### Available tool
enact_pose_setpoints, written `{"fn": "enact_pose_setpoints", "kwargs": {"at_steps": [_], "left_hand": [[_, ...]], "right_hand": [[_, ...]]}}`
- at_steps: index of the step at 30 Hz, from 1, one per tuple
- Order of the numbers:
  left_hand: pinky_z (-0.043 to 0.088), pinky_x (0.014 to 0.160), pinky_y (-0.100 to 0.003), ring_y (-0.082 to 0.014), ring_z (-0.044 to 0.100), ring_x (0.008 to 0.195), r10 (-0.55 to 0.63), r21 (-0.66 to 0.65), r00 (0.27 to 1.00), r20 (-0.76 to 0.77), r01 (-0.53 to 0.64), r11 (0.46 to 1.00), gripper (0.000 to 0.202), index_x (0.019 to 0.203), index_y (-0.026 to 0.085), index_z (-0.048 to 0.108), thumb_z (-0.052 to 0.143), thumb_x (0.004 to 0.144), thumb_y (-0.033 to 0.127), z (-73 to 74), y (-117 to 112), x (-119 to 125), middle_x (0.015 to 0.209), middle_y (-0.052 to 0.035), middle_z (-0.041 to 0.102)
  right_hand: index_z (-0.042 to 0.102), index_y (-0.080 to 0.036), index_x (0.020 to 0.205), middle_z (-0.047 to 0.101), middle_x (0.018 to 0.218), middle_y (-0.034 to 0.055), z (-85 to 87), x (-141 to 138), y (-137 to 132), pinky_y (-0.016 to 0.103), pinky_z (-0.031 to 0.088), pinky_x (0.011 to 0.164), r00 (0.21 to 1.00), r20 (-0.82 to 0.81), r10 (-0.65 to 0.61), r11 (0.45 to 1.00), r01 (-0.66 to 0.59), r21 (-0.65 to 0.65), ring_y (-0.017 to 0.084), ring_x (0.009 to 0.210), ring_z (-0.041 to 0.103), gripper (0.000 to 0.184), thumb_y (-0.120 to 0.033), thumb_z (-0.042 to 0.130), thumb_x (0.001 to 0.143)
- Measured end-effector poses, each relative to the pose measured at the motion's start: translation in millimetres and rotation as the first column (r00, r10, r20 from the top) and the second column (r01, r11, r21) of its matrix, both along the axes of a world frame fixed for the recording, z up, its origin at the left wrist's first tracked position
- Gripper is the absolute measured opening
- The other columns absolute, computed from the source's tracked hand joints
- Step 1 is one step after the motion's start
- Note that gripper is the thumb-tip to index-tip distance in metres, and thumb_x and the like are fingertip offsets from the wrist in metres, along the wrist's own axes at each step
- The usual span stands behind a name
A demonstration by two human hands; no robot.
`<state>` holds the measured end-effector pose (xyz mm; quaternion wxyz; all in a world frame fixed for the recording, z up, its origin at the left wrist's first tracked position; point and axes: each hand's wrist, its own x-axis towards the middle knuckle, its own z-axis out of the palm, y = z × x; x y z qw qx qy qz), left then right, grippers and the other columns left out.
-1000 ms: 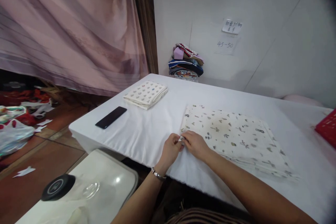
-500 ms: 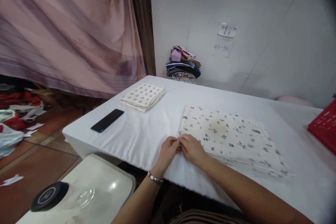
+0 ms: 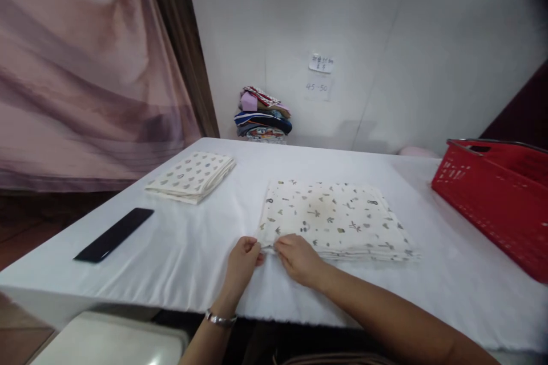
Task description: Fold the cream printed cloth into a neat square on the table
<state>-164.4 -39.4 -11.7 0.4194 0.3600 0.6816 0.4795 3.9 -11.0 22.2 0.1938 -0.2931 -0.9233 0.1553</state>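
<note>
A folded white cloth [image 3: 334,217] with small grey and olive prints lies flat in front of me, several layers thick. My left hand [image 3: 245,259] pinches its near left corner, fingers curled. Just to the right, my right hand [image 3: 297,256] is closed on the cloth's near edge, its thumb and fingers pressed together. The fingertips of both hands hide the bit of fabric between them. A silver bracelet [image 3: 220,318] is on my left wrist.
On the white-covered table [image 3: 205,262] lie a folded heart-print cloth [image 3: 192,174] and a black phone [image 3: 115,234]. A red basket [image 3: 492,205] stands at right. Stacked fabrics [image 3: 263,117] sit by the wall; a pale stool [image 3: 111,342] is at lower left.
The view has turned right, bringing the red basket well into the picture. My hands have drawn slightly apart along the cloth's near edge.
</note>
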Motion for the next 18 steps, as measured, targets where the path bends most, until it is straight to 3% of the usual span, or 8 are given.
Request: {"fn": "enact_pose_setpoints", "kwargs": {"at_steps": [5,8,11,12,15,18], "left_hand": [[0.045,0.053,-0.026,-0.0159,0.059,0.054,-0.113,-0.091,0.941,-0.320,0.088,0.992,0.017,0.086,0.020,0.046,0.044,0.073,0.031,15.9,-2,0,0.064,0.0012,0.061],[0.043,0.058,-0.028,-0.0194,0.061,0.064,-0.192,-0.145,0.768,-0.611,0.130,0.981,0.015,0.078,0.021,0.047,0.041,0.075,0.034,26.7,-2,-2,0.068,-0.0015,0.062],[0.043,0.060,-0.032,-0.0226,0.061,0.066,-0.274,-0.231,0.606,-0.746,0.150,0.961,0.017,0.075,0.022,0.048,0.037,0.075,0.035,29.9,0,-5,0.070,-0.0030,0.063],[0.045,0.062,-0.034,-0.0239,0.061,0.070,-0.254,-0.210,0.569,-0.783,0.143,0.967,0.019,0.078,0.022,0.050,0.037,0.075,0.035,29.2,2,-5,0.076,-0.0048,0.064],[0.044,0.081,-0.040,-0.0259,0.057,0.096,-0.052,0.057,0.462,-0.885,0.219,0.974,0.031,0.095,0.019,0.054,0.034,0.074,0.032,24.6,12,-1,0.104,-0.0106,0.061],[0.035,0.098,-0.039,-0.0233,0.045,0.116,-0.003,0.180,0.377,-0.926,0.449,0.875,0.040,0.107,0.019,0.055,0.033,0.077,0.033,17.4,26,11,0.121,-0.0095,0.054]], "right_hand": [[0.054,-0.018,0.083,0.057,0.087,0.0038,2.7,37,-3,0.028,0.038,0.078,0.999,0.010,-0.049,0.998,0.049,0.026,0.016,0.085,0.050,0.015,-0.013,0.040,0.082],[0.055,-0.018,0.084,0.058,0.088,0.0043,2.4,61,-6,0.029,0.039,0.078,0.991,0.028,-0.130,0.991,0.129,0.021,0.016,0.086,0.051,0.015,-0.014,0.040,0.082],[0.055,-0.019,0.098,0.059,0.102,0.0051,0.9,80,-12,0.031,0.039,0.085,0.989,0.020,-0.147,0.989,0.147,0.003,0.017,0.097,0.050,0.021,-0.015,0.043,0.081],[0.054,-0.020,0.103,0.057,0.108,0.0052,0.9,86,-14,0.032,0.038,0.089,0.988,0.008,-0.155,0.988,0.155,-0.001,0.018,0.103,0.048,0.025,-0.015,0.043,0.081],[0.050,-0.021,0.116,0.052,0.123,0.0056,3.2,101,-10,0.035,0.033,0.098,0.971,-0.026,-0.236,0.972,0.236,-0.009,0.018,0.116,0.041,0.034,-0.016,0.041,0.083],[0.045,-0.020,0.124,0.043,0.134,0.0080,6.5,123,9,0.039,0.029,0.102,0.933,-0.016,-0.358,0.934,0.358,-0.007,0.019,0.125,0.033,0.040,-0.018,0.038,0.084]]}}
